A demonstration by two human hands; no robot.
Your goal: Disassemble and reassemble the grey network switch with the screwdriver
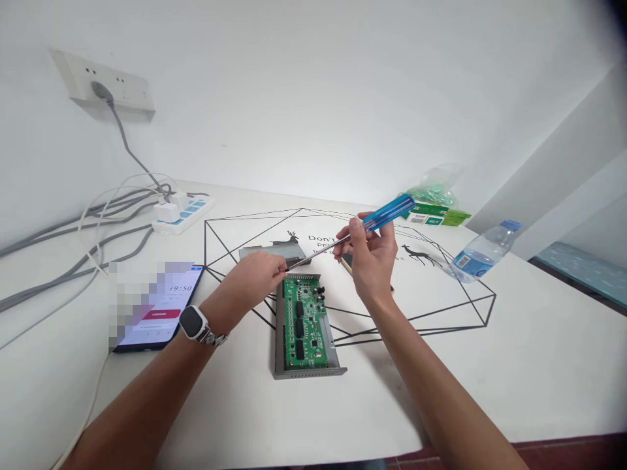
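My right hand (369, 258) is closed around a screwdriver (389, 212) with a clear blue handle. Its long metal shaft slants down to the left, the tip ending by the far left corner of an open grey metal case (311, 373). Inside the case lies a green circuit board (311, 326) with black chips. At that same corner, the fingers of my left hand (259, 274) are pinched together beside the tip; what they hold, if anything, is hidden. Behind them a flat grey metal panel (294, 251) rests on the table, partly covered by the hand.
A phone (181, 294) lies left of my left forearm. Cables run to a white power strip (183, 215) at the back left. On the right, a water bottle (484, 251) lies tilted near a green box (431, 214) with a plastic bag. A wall socket (105, 85) is above.
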